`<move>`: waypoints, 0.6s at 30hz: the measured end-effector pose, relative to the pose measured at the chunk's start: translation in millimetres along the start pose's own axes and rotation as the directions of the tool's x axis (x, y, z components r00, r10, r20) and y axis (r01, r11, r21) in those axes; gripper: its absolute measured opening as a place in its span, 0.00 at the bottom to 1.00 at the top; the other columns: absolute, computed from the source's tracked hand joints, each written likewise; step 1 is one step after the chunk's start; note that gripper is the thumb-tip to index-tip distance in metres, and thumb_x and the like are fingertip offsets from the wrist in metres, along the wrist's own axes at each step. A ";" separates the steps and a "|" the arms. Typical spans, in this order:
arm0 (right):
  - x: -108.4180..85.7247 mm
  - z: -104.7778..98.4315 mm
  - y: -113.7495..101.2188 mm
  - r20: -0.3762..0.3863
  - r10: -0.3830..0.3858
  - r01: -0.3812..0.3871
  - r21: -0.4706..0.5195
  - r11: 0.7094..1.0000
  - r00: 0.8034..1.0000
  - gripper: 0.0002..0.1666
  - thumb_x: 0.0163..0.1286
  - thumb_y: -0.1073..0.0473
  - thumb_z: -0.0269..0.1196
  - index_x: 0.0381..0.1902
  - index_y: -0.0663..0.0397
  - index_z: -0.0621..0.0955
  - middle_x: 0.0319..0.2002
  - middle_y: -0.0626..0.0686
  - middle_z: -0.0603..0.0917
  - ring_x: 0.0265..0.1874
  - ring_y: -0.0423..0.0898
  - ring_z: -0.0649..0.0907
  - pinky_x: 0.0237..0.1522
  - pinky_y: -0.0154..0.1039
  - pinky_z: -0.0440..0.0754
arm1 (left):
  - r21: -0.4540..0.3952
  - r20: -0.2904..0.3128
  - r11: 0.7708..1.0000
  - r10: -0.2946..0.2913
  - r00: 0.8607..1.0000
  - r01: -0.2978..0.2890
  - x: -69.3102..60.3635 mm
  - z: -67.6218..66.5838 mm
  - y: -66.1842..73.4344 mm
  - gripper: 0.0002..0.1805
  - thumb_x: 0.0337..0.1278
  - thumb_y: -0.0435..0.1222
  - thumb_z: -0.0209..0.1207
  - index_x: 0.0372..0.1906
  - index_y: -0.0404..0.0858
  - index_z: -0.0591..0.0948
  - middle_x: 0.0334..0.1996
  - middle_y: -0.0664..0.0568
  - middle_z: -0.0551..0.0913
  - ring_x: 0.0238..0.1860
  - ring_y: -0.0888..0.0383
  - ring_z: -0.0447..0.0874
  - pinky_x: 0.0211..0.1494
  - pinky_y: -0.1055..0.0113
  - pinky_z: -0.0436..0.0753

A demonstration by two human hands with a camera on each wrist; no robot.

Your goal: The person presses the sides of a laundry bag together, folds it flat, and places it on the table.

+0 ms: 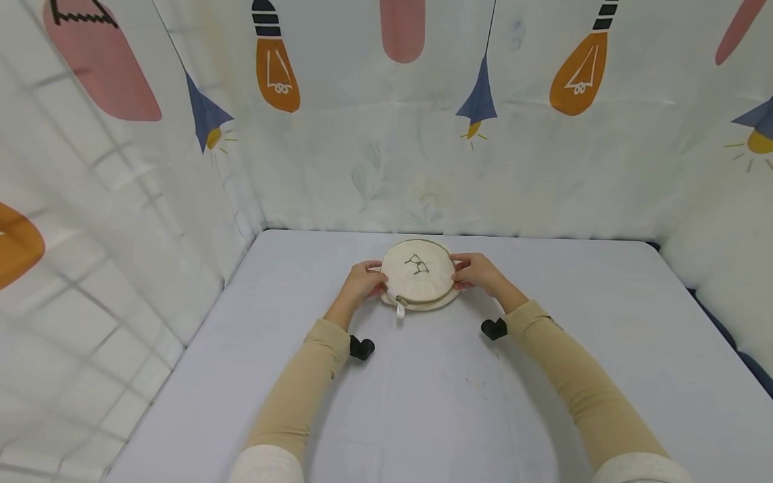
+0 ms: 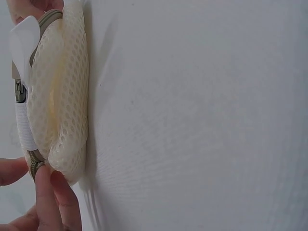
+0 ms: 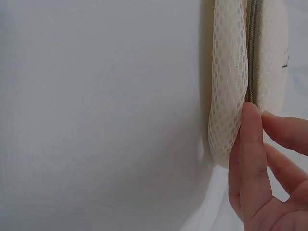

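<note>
Hands (image 1: 364, 280) (image 1: 480, 272) pinch a mesh pouch (image 1: 418, 275) near patterned cloth (image 1: 386, 147).

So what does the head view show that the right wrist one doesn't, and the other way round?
Only the head view shows the left hand at the pouch's other side, the white pull tab and the orange printed light bulbs on the backdrop.

Only the right wrist view makes out the zipper teeth along the pouch's side.

Both show the right hand pinching the edge of the round cream mesh pouch, the white tabletop, and at least part of the pouch's dark line design.
</note>
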State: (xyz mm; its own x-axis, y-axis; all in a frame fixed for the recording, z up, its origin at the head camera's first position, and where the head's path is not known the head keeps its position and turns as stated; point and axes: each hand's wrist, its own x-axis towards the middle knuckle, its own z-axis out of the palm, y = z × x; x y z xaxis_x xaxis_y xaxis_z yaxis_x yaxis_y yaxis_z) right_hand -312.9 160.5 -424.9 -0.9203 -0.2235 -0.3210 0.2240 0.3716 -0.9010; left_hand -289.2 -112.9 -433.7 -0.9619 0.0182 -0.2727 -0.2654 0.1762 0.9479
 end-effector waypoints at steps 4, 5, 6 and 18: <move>2.5 1.4 1.9 -0.002 0.001 -0.001 -0.010 1.000 1.000 0.38 0.73 0.74 0.60 0.78 0.65 0.62 0.55 0.63 0.72 0.31 0.41 0.82 0.41 0.34 0.87 | 0.016 -0.005 1.000 -0.007 1.000 0.007 0.0 0.3 -0.1 0.31 0.63 0.25 0.59 0.71 0.31 0.72 0.43 0.43 0.80 0.33 0.59 0.78 0.36 0.73 0.82; 3.0 1.8 2.2 -0.004 0.000 0.000 -0.012 1.000 1.000 0.38 0.73 0.75 0.60 0.78 0.65 0.62 0.55 0.63 0.72 0.31 0.41 0.82 0.41 0.34 0.87 | 0.019 -0.007 1.000 -0.008 1.000 0.009 0.5 0.2 -0.2 0.31 0.62 0.25 0.59 0.71 0.30 0.72 0.43 0.43 0.80 0.34 0.59 0.79 0.36 0.72 0.82; 3.6 2.1 2.5 -0.009 0.001 -0.001 -0.020 1.000 1.000 0.38 0.73 0.75 0.60 0.78 0.64 0.63 0.55 0.63 0.72 0.31 0.41 0.82 0.42 0.34 0.87 | 0.022 -0.010 1.000 -0.009 1.000 0.010 0.7 0.3 -0.3 0.31 0.62 0.24 0.59 0.71 0.30 0.72 0.43 0.43 0.80 0.34 0.59 0.79 0.36 0.72 0.83; 4.5 5.6 4.1 -0.056 0.014 -0.019 -0.100 0.995 0.998 0.38 0.72 0.74 0.62 0.77 0.62 0.65 0.58 0.66 0.74 0.34 0.43 0.81 0.41 0.33 0.86 | 0.037 -0.040 0.999 -0.028 0.999 0.029 3.8 5.0 -0.8 0.30 0.62 0.22 0.60 0.71 0.30 0.73 0.49 0.40 0.81 0.35 0.59 0.79 0.35 0.73 0.84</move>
State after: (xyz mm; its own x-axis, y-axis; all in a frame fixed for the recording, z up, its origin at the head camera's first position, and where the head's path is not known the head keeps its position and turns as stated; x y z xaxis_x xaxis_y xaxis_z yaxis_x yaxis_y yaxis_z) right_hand -314.4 156.0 -431.7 -0.9336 -0.1676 -0.3167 0.2085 0.4645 -0.8607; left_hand -292.3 -108.1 -436.4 -0.9559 -0.0257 -0.2924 -0.2911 0.2128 0.9327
